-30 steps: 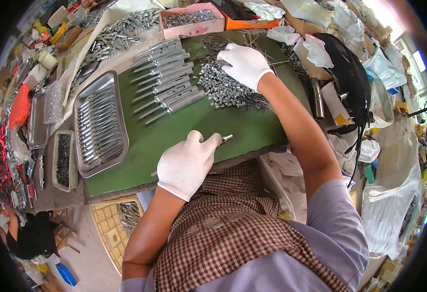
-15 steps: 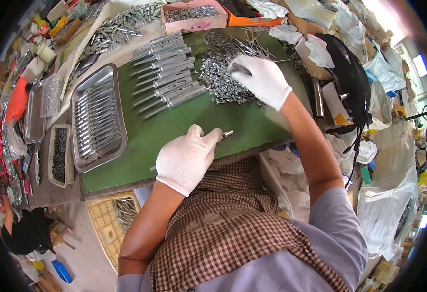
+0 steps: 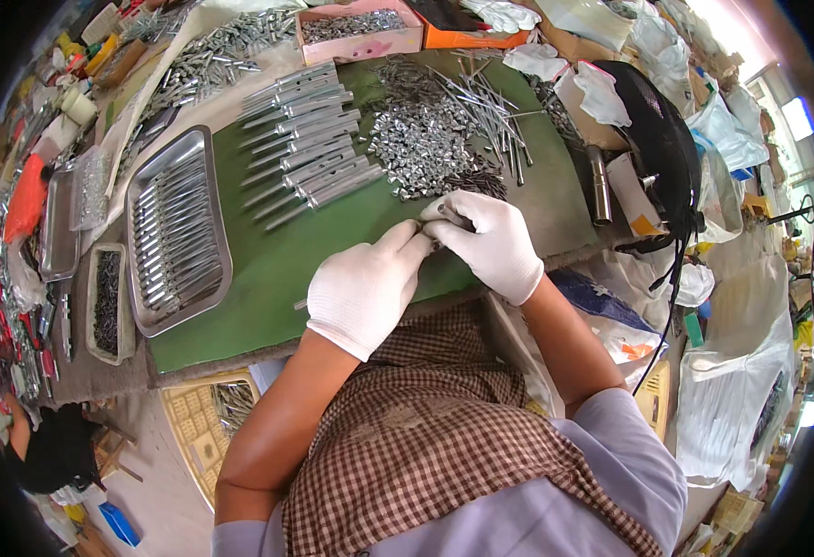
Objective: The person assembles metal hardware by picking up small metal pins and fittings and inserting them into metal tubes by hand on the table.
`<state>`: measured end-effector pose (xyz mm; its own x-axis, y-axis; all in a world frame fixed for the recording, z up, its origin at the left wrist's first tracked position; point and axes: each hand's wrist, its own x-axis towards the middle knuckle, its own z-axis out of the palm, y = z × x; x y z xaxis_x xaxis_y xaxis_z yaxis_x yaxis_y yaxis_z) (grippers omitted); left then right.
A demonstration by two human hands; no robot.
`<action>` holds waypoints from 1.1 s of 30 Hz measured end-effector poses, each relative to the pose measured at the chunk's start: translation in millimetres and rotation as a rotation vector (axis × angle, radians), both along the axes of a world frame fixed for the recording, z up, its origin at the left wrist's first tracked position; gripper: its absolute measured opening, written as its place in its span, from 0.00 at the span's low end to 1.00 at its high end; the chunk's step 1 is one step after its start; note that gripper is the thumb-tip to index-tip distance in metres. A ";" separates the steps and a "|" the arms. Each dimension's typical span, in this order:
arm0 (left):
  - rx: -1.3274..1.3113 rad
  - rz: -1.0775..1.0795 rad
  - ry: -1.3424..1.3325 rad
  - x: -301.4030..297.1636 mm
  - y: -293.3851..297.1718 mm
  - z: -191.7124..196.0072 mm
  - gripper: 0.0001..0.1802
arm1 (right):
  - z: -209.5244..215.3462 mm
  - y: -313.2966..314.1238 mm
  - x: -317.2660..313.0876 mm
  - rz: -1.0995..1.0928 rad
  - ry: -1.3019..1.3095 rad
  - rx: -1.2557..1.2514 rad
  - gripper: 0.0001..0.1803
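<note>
Green-topped counter (image 3: 258,311) — metal hardware and two gloved hands

Left hand in white knitted glove (image 3: 365,292): near middle; grip clamped on a slim silver metal rod (image 3: 301,304), one end showing left of the palm, the rest mostly hidden. Right hand in white knitted glove (image 3: 495,243): just right of it, fingertips meeting the left's; whether its grip is clamped on a part, cannot tell.

Small silver metal fittings (image 3: 416,148): one heap, beyond the hands. Long thin metal bolts (image 3: 490,107): loose, right of heap. Silver tubular metal assemblies (image 3: 310,153): stacked rows, left of heap. Rectangular stainless-steel tray (image 3: 224,260): left — holds similar silver pieces, lined up. Pink cardboard box (image 3: 365,46): far side, filled with small metal parts.
</note>
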<state>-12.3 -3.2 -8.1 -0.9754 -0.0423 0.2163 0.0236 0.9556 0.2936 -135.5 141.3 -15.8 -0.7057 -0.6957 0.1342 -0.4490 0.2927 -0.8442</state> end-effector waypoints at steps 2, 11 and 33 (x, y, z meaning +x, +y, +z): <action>0.010 -0.006 -0.004 -2.9 -1.7 -0.4 0.09 | -5.3 1.7 -2.9 -0.096 0.346 -0.032 0.07; 0.022 0.070 -0.082 -8.6 -2.2 5.3 0.11 | 1.7 15.2 4.6 0.026 0.324 0.142 0.07; -0.037 0.119 -0.131 16.3 8.9 6.6 0.10 | 3.2 4.9 -10.9 -0.091 0.561 0.216 0.04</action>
<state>4.0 5.7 -1.5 -0.9838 -0.1540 0.0917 -0.1267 0.9595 0.2517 -146.4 146.2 -12.6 -0.6260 -0.6887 0.3659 -0.7736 0.4890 -0.4031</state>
